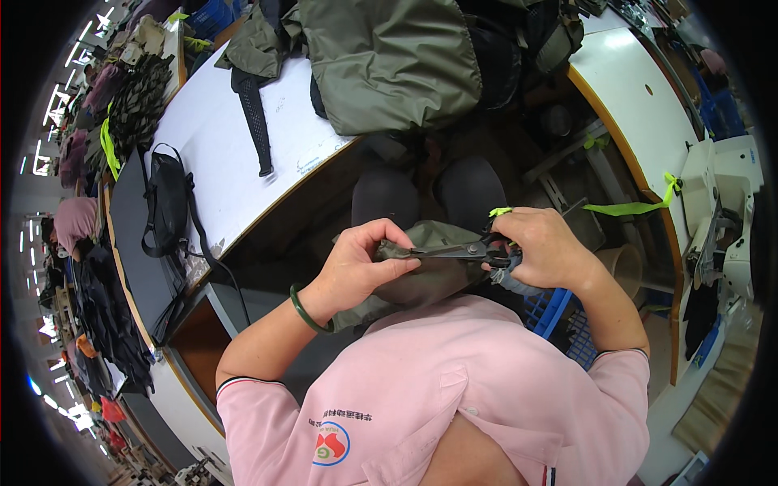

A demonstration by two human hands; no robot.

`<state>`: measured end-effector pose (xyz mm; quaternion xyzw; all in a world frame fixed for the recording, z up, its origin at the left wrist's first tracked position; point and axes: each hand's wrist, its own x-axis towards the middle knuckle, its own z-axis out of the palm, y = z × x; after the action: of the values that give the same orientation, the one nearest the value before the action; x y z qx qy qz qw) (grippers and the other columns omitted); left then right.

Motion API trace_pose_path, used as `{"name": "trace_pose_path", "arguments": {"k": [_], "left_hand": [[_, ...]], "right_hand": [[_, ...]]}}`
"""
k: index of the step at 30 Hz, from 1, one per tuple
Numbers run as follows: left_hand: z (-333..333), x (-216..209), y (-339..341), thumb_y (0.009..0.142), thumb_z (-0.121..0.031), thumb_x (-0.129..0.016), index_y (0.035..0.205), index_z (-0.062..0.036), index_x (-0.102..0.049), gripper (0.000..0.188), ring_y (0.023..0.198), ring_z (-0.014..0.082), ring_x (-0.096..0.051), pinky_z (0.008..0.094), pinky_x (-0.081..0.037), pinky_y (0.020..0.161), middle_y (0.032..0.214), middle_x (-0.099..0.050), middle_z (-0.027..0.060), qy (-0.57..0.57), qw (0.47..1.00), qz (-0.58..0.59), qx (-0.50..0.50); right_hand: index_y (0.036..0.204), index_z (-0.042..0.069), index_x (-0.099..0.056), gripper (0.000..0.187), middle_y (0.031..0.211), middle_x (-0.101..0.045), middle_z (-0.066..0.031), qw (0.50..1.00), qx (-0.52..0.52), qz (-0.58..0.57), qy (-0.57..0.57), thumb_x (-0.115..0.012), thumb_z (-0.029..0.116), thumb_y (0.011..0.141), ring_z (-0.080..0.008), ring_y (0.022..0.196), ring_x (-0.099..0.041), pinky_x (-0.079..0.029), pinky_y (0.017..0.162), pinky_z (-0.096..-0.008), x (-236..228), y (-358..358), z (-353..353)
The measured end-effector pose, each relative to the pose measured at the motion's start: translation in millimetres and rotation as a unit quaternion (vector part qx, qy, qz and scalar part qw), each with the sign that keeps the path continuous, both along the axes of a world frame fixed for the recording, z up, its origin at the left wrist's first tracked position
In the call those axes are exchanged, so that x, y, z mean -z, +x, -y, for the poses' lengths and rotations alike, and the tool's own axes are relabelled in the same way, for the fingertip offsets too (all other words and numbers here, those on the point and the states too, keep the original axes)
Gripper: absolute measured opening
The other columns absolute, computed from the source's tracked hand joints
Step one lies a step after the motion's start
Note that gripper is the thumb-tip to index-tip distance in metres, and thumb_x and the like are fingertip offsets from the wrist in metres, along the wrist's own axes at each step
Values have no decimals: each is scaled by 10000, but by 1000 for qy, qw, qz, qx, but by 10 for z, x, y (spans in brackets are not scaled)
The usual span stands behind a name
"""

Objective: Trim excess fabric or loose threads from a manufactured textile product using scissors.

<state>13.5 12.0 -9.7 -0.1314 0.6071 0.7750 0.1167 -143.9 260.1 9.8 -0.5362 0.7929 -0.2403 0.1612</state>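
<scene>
Fingers of the left hand (pixel 356 263) were pinched tight on the gathered edge of an olive-green, thin woven cloth (pixel 428 285); dark metal scissors (pixel 472 251) were gripped by the right hand (pixel 545 243). Blade gap: couldn't be told. Cloth was held between the dark-trousered knees (pixel 386 194) and torso, off the white worktop (pixel 211 158). Judged light, limp, maybe slick; best gripped by its edge, clear of the blades. Left thumb was right by the tips. An olive garment (pixel 389 69) was draped over the worktop's front edge; a black pouch (pixel 168 198) was parked near its left edge.
</scene>
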Motion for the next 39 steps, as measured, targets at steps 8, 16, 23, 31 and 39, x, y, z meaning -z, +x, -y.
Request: {"name": "trace_pose_path", "arguments": {"k": [8, 16, 23, 31, 39], "left_hand": [[8, 32, 26, 851, -21, -738, 923, -37, -626, 134, 694, -6, -490, 161, -375, 574, 794, -594, -55, -12, 1000, -5, 2], [-24, 103, 37, 817, 86, -689, 818, -60, -545, 205, 746, 56, -521, 199, -424, 620, 861, -579, 5, -68, 991, -111, -37], [15, 63, 113, 599, 184, -628, 771, -58, -531, 313, 771, 237, -598, 295, -483, 649, 924, -613, 116, -375, 871, -317, 17], [-14, 65, 85, 574, 187, -615, 774, -61, -556, 324, 769, 244, -611, 301, -485, 615, 936, -619, 109, -410, 839, -355, 36], [-27, 37, 49, 545, 184, -611, 769, -67, -551, 341, 787, 256, -609, 312, -483, 632, 926, -621, 103, -432, 812, -388, 56]], "right_hand": [[754, 46, -572, 196, 719, -607, -111, 1000, -1, -7, 3, -720, 148, 678, -333, 716, -623, -492, 618, -423, 84, 5, -10], [764, 37, -578, 344, 702, -600, -104, 990, 31, 139, 4, -814, 285, 731, -327, 667, -611, -477, 596, -406, 170, 15, -54], [776, 50, -589, 362, 710, -599, -74, 1000, 12, -4, -11, -829, 310, 698, -284, 704, -615, -482, 586, -384, 0, -22, -58], [779, 60, -586, 214, 711, -599, -75, 996, -22, -83, -11, -726, 151, 645, -281, 725, -615, -498, 596, -396, -145, -54, -58], [776, 60, -586, 196, 706, -602, -90, 995, -49, -83, 18, -709, 130, 640, -287, 741, -636, -506, 614, -399, -255, -93, -46]]}}
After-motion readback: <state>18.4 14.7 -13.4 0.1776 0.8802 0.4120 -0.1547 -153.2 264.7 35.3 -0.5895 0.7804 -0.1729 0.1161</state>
